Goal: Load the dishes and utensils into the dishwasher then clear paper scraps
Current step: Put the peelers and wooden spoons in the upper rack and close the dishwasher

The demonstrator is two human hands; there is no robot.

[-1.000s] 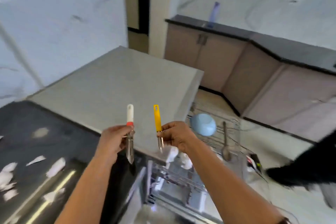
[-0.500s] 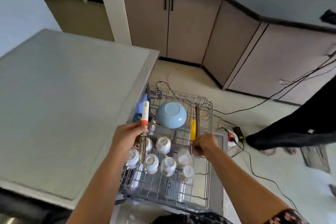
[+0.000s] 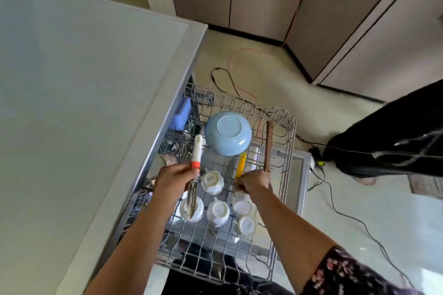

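The dishwasher's wire rack (image 3: pixel 288 165) is pulled out below me. My left hand (image 3: pixel 173 178) grips a utensil with a white handle and red collar (image 3: pixel 197 151), its metal end pointing down over an upturned white cup (image 3: pixel 191 208). My right hand (image 3: pixel 254 181) holds a yellow-handled utensil (image 3: pixel 240 166) low over the rack, its metal end at the wires. In the rack sit an upturned blue bowl (image 3: pixel 227 133), several upturned white cups (image 3: pixel 218 212) and a brown-handled utensil (image 3: pixel 268 146) along the right side.
The dishwasher's grey top (image 3: pixel 79 108) fills the left. Its open door (image 3: pixel 300 175) lies under the rack. Cables (image 3: pixel 345 215) trail over the floor on the right. Another person's dark-clad leg and bare foot (image 3: pixel 388 141) stand at right. Brown cabinets (image 3: pixel 263 0) line the back.
My view swung from the counter down onto the rack. Both hands lowered their utensils from above the dishwasher top to just over the cups in the rack.
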